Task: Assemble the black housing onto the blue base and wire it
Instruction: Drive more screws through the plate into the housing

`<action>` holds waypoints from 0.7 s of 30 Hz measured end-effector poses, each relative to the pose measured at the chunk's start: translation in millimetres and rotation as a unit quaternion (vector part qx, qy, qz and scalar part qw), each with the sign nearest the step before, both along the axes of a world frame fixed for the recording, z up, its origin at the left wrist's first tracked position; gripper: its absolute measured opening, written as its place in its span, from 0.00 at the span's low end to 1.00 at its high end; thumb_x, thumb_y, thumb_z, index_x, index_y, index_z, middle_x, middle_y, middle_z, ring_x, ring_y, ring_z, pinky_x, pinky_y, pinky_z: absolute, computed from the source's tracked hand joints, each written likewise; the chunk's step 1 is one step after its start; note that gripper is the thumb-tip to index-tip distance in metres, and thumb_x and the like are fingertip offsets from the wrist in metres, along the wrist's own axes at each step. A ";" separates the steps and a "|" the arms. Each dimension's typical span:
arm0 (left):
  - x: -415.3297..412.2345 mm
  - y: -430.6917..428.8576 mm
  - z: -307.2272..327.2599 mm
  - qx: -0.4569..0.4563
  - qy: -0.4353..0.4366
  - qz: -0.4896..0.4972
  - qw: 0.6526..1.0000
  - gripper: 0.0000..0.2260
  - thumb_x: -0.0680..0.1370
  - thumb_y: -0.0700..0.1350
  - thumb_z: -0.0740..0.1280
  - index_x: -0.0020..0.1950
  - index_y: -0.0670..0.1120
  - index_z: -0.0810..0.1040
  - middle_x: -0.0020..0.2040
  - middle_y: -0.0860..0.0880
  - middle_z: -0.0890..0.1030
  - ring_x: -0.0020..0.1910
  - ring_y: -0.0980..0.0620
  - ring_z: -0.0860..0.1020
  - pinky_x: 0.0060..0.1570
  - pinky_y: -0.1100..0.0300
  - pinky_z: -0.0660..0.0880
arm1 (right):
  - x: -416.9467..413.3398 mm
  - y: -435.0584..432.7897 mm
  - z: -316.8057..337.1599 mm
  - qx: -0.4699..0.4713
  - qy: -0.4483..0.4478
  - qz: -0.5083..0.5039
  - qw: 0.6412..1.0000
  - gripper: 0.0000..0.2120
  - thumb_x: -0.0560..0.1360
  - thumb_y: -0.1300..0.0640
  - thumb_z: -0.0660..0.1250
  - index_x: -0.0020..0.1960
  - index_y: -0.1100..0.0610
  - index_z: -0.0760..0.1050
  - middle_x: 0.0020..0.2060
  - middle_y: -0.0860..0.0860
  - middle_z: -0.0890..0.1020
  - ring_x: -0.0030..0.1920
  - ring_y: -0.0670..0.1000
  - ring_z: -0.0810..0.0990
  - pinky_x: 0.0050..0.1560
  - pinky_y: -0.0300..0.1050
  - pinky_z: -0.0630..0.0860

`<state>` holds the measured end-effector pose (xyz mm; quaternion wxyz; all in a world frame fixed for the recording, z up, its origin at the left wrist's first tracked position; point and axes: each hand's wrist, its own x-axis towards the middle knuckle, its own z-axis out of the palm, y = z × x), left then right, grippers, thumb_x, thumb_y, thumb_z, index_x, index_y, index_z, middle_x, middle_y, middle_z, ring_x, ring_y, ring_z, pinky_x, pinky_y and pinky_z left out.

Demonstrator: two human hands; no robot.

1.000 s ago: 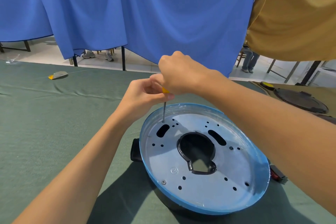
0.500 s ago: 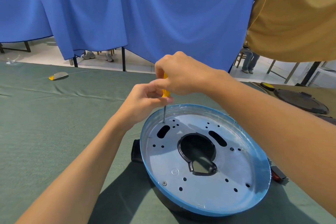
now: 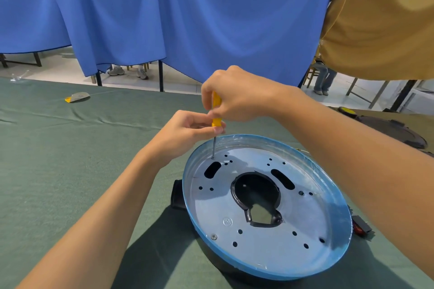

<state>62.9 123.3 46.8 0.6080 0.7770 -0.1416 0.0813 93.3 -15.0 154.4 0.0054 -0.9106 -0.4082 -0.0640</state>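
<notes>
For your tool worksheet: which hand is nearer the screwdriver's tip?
Left. The left hand pinches the screwdriver low on its handle, above the tip; the right hand grips the handle's top, higher up.

The base (image 3: 265, 246) sits on the table (image 3: 58, 171), over the housing (image 3: 177, 195) that juts out at its left. A screwdriver (image 3: 216, 110) stands upright in the base's far-left part, right hand (image 3: 237, 96) above left hand (image 3: 185, 131). A switch (image 3: 361, 227) lies right; a curtain (image 3: 187, 19) hangs behind.
</notes>
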 end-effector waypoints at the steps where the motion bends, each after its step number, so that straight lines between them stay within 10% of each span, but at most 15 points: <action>1: 0.0 -0.2 0.1 0.004 0.000 0.003 1.000 0.04 0.75 0.40 0.73 0.48 0.47 0.86 0.47 0.49 0.87 0.50 0.57 0.83 0.54 0.66 0.77 | -0.2 -0.2 -0.6 0.013 -0.003 -0.010 1.000 0.07 0.73 0.54 0.70 0.38 0.51 0.75 0.37 0.49 0.76 0.42 0.50 0.77 0.33 0.44 0.71; 7: 4.5 -5.5 -7.4 0.144 -0.008 0.113 0.983 0.07 0.67 0.48 0.80 0.33 0.51 0.84 0.35 0.57 0.83 0.38 0.62 0.78 0.43 0.61 0.71 | 5.3 1.8 -12.1 0.048 -0.018 -0.076 0.996 0.22 0.79 0.46 0.64 0.31 0.57 0.65 0.27 0.54 0.71 0.35 0.58 0.81 0.28 0.43 0.69; 13: 2.4 0.9 -5.1 0.130 -0.013 0.080 0.988 0.06 0.69 0.45 0.79 0.34 0.53 0.85 0.38 0.53 0.85 0.41 0.56 0.78 0.50 0.55 0.74 | -3.8 2.0 3.7 -0.018 0.006 0.001 1.000 0.07 0.74 0.51 0.71 0.41 0.52 0.76 0.35 0.49 0.78 0.37 0.48 0.79 0.36 0.46 0.76; 18: -1.3 -1.2 -5.0 0.169 -0.001 0.078 0.982 0.03 0.69 0.50 0.78 0.38 0.57 0.86 0.39 0.54 0.86 0.52 0.51 0.80 0.60 0.49 0.74 | -1.7 3.5 3.0 -0.017 -0.007 -0.033 0.999 0.11 0.73 0.54 0.71 0.35 0.56 0.74 0.18 0.50 0.76 0.34 0.54 0.84 0.34 0.49 0.80; 21: -2.7 -5.8 -6.3 0.177 -0.031 0.098 0.979 0.03 0.67 0.47 0.80 0.37 0.52 0.87 0.35 0.57 0.85 0.39 0.62 0.80 0.54 0.53 0.75 | 1.5 3.3 -3.9 -0.001 -0.003 -0.051 0.999 0.18 0.78 0.51 0.64 0.33 0.57 0.68 0.23 0.54 0.74 0.24 0.53 0.81 0.36 0.51 0.81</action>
